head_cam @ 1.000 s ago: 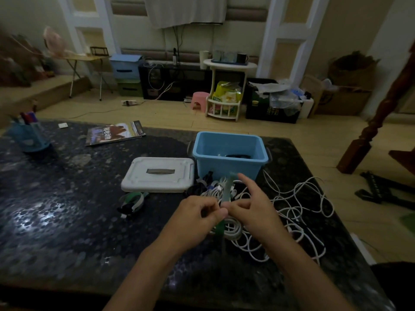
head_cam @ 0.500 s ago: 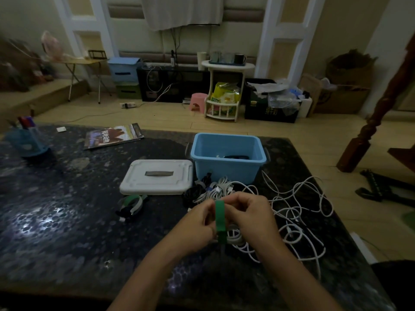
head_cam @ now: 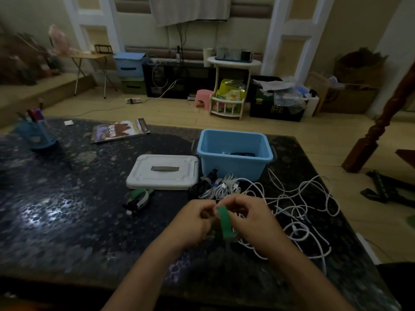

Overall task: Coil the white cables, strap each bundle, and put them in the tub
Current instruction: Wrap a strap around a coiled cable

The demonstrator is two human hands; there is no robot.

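Both hands pinch the same small job: the left hand (head_cam: 195, 222) and right hand (head_cam: 251, 221) have their fingers curled in around a coiled bundle (head_cam: 234, 237), with a green strap (head_cam: 224, 222) running up between them. How much cable sits inside the grip is hidden by the fingers.

Judging by that, the strap is being wrapped and closed. To do it well, keep the coil squeezed flat with one hand while the other pulls the strap snug, then press the free end down over itself so it holds. Loops left slack would spring out.

More loose cables (head_cam: 298, 212) sprawl on the table (head_cam: 67, 221) just right of the hands, and some coiled ones lie before the tub (head_cam: 235, 164). It stands open beyond them, its lid (head_cam: 164, 173) beside it on the left.
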